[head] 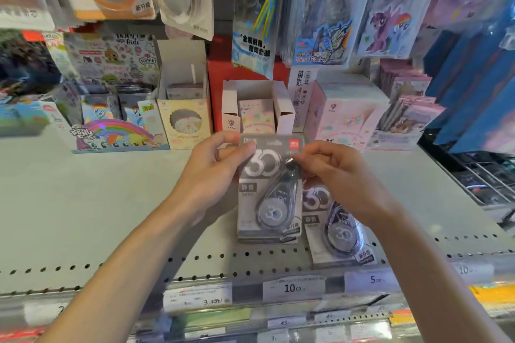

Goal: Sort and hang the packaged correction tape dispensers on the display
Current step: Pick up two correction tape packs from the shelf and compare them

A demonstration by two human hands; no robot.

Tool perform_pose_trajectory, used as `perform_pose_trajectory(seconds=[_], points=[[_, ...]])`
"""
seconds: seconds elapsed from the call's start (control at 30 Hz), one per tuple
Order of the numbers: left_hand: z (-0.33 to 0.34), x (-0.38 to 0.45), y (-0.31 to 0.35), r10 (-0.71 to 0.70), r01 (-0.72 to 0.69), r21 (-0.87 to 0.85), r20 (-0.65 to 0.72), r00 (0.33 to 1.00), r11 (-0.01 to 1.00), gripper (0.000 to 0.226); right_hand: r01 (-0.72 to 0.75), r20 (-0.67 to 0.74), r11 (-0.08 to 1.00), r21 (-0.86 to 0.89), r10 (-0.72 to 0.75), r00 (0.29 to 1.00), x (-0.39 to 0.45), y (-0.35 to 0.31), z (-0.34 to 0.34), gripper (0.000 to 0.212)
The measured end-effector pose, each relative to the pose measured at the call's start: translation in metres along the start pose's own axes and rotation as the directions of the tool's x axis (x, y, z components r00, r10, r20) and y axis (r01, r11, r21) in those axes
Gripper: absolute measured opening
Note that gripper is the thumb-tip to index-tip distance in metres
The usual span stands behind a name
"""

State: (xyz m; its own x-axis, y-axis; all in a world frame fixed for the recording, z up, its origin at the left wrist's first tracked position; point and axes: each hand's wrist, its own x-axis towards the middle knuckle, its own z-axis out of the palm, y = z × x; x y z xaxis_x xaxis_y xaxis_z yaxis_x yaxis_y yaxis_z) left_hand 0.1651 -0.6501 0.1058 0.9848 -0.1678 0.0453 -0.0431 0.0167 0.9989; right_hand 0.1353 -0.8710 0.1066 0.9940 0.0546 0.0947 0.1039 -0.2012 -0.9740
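Pinching grey pack [269, 189] — left hand [214, 172], right hand [337, 172]

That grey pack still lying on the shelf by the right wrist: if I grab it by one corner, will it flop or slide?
The grey pack probably stays fairly stiff: it looks like a flat card with a moulded clear blister. It likely feels light, since it carries only one small dispenser. It may slide easily if pushed, because the shelf is smooth painted metal and the card lies flat on it.

Left hand [214, 167]: reaching forward on a bare forearm, fingers curling, thumb pinching. Right hand [337, 172]: reaching forward just beside it, fingertips pinching, forearm bare.
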Motion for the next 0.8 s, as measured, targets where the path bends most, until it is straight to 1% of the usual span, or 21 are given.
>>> perform_pose_trajectory(seconds=[0.07, 0.13, 0.2, 0.3, 0.33, 0.4, 0.47, 0.5, 0.57, 0.6, 0.67, 0.73, 0.8], points=[[0.002, 0.000, -0.001, 0.032, -0.032, -0.007, 0.040, 0.999, 0.999, 0.022, 0.018, -0.071, 0.997, 0.077, -0.012, 0.997, 0.001, -0.004, 0.001, 0.014], [0.006, -0.003, -0.005, 0.045, -0.045, -0.001, 0.162, 0.986, 0.999, 0.034, 0.058, -0.151, 0.985, 0.162, -0.034, 0.988, 0.002, -0.007, -0.001, 0.013], [0.013, -0.006, -0.009, 0.052, -0.057, 0.011, 0.245, 0.968, 0.998, 0.037, 0.085, -0.208, 0.978, 0.192, -0.044, 0.977, 0.003, -0.010, -0.006, 0.013], [0.020, -0.004, -0.012, 0.093, -0.095, -0.003, 0.252, 0.963, 0.995, 0.033, 0.040, -0.221, 0.987, 0.159, -0.004, 0.975, 0.001, -0.009, -0.020, 0.015], [0.021, -0.002, -0.012, 0.107, -0.109, -0.004, 0.240, 0.965, 0.994, 0.033, 0.014, -0.241, 0.995, 0.094, 0.010, 0.970, -0.001, -0.007, -0.027, 0.016], [0.019, 0.001, -0.014, 0.118, -0.119, -0.008, 0.216, 0.969, 0.993, 0.033, -0.063, -0.329, 0.986, -0.153, 0.010, 0.944, -0.007, 0.001, -0.044, 0.011], [0.017, 0.003, -0.016, 0.106, -0.107, -0.006, 0.199, 0.974, 0.994, 0.031, -0.192, -0.381, 0.913, -0.360, 0.044, 0.924, -0.015, 0.012, -0.059, 0.007], [0.018, 0.003, -0.017, 0.102, -0.104, -0.003, 0.192, 0.976, 0.995, 0.030, -0.251, -0.375, 0.875, -0.415, 0.087, 0.923, -0.018, 0.018, -0.062, 0.006], [0.019, 0.004, -0.019, 0.110, -0.109, -0.011, 0.180, 0.978, 0.994, 0.029, -0.332, -0.336, 0.816, -0.474, 0.180, 0.924, -0.023, 0.029, -0.062, 0.014], [0.020, 0.004, -0.019, 0.116, -0.115, -0.014, 0.174, 0.978, 0.993, 0.030, -0.352, -0.319, 0.803, -0.482, 0.213, 0.924, -0.024, 0.032, -0.060, 0.017], [0.022, 0.005, -0.021, 0.124, -0.124, -0.009, 0.161, 0.979, 0.992, 0.034, -0.361, -0.309, 0.810, -0.463, 0.234, 0.922, -0.024, 0.035, -0.056, 0.018], [0.023, 0.004, -0.022, 0.123, -0.124, 0.003, 0.137, 0.983, 0.992, 0.037, -0.365, -0.327, 0.850, -0.379, 0.246, 0.912, -0.023, 0.037, -0.055, 0.015], [0.023, 0.003, -0.022, 0.120, -0.122, 0.008, 0.126, 0.985, 0.993, 0.035, -0.372, -0.340, 0.890, -0.263, 0.275, 0.899, -0.023, 0.039, -0.055, 0.015]])
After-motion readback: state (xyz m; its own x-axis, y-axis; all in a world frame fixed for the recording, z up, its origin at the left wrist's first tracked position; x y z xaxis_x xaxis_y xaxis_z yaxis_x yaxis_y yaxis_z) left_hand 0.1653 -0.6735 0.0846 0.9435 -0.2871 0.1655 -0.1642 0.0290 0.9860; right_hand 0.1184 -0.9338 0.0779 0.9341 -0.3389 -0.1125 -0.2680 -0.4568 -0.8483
